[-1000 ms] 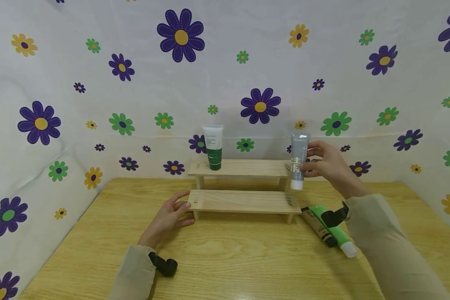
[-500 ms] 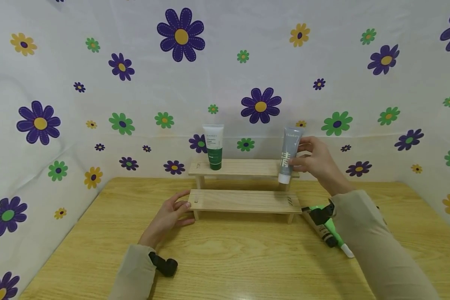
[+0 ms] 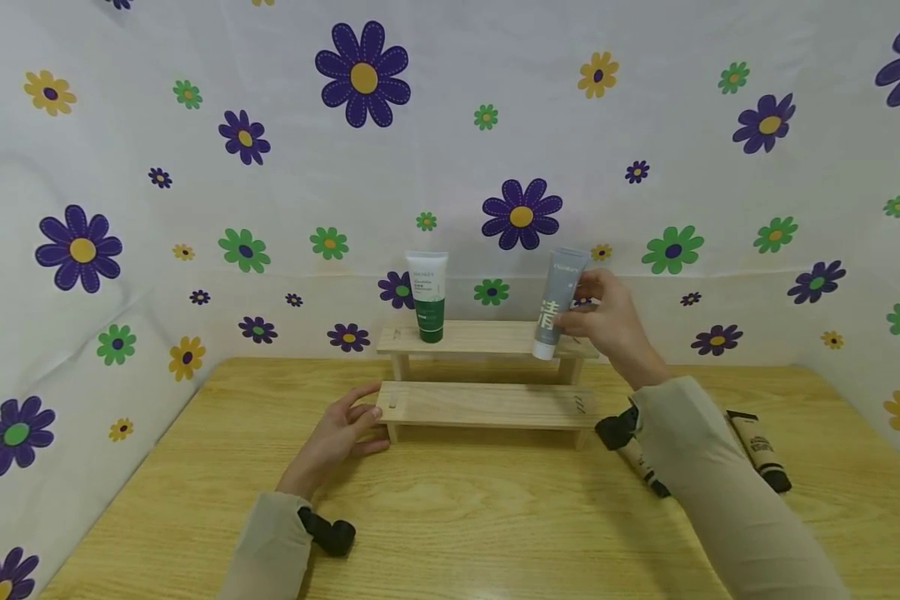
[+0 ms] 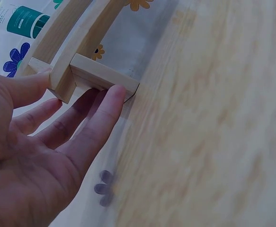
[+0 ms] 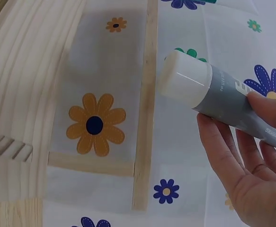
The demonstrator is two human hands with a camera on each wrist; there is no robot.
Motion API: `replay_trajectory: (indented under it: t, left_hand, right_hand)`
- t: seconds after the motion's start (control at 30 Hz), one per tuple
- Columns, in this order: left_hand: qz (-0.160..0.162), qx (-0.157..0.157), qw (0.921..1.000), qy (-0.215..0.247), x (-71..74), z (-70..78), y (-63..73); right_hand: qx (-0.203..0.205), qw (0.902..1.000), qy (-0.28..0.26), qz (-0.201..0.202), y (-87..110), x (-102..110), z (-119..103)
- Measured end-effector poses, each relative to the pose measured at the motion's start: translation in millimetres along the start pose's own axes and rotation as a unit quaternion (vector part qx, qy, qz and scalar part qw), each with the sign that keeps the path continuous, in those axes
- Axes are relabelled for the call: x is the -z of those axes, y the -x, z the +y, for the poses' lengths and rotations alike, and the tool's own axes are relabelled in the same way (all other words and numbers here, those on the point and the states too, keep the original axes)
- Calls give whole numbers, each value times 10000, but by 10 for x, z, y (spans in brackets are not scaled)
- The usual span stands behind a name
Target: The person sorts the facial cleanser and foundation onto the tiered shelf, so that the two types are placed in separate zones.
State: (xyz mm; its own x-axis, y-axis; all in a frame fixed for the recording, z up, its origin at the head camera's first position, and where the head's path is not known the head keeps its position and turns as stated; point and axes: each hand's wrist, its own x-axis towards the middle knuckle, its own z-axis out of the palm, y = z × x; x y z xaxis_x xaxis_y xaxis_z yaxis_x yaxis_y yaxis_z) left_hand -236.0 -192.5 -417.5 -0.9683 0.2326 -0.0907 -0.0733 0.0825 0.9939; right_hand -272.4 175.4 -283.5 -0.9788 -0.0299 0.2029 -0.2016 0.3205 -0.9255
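A two-step wooden display shelf (image 3: 487, 402) stands on the table. My left hand (image 3: 339, 429) holds the left end of its lower step; in the left wrist view the thumb is at the board's edge and the fingertips (image 4: 114, 94) are by the leg. My right hand (image 3: 611, 321) pinches a grey squeeze tube (image 3: 562, 287), which has a white cap (image 5: 185, 78) pointing down. This tube is tilted and overlaps the upper step's right part in the head view. Toward that step's left end, a white-and-green tube (image 3: 430, 312) stands upright on its cap.
Right of the shelf, a tan tube with a black cap (image 3: 757, 450) lies on the wooden table (image 3: 450, 517). Another tan tube (image 3: 647, 471) is partly covered by my right sleeve (image 3: 720, 467). Flower-patterned cloth (image 3: 285, 183) hangs behind and at both sides.
My right hand has moved left with the grey tube, from beside the shelf to the upper step, and the tube has tilted. My right arm now covers the green tube. My left hand has stayed put.
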Motion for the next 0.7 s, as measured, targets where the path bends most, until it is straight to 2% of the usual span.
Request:
replay_trajectory:
  t: [0.4, 0.7]
  left_hand:
    - [-55, -140, 9999, 58, -5, -6, 5]
    - [-89, -113, 9999, 72, 2, 18, 6]
  right_hand:
    - [389, 9992, 32, 124, -78, -274, -4]
    - [725, 9964, 241, 363, -127, -525, -39]
